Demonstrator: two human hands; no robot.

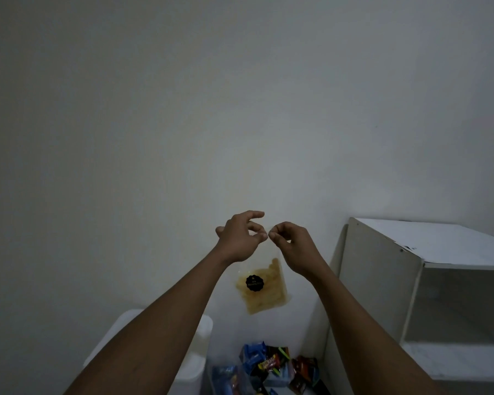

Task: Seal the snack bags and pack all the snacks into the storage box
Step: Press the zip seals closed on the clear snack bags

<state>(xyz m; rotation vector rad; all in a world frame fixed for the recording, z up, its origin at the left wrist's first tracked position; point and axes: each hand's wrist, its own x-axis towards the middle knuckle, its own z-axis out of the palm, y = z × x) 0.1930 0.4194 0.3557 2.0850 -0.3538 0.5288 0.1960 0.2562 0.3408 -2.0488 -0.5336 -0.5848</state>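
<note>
Step in hand: sealing. The clear snack bag [264, 292] is held up in front of the bare wall and hangs free above the floor items. Pale yellow chips fill its lower half, and it carries a round black label [254, 283].

Left hand [240, 238]: thumb and middle fingers pinch the bag's top edge, index finger lifted clear. Right hand [294, 246]: fingers curled, pinching the same top edge just beside the left. The fingertips of both hands nearly meet at the centre of the bag's mouth. The seal strip itself is too faint to read, so I cannot tell whether it is closed.

Below, near: a pile of wrapped snacks [271, 366] in blue, red and dark wrappers. To its left is a white container [198, 360], probably the storage box. At right is a white shelf unit [382, 280].

Judgement: early in the task; nothing appears packed yet. Next move likely calls for running the pinch outward along the top edge to both corners, keeping the bag upright so the chips stay low, then lowering it to the container.
</note>
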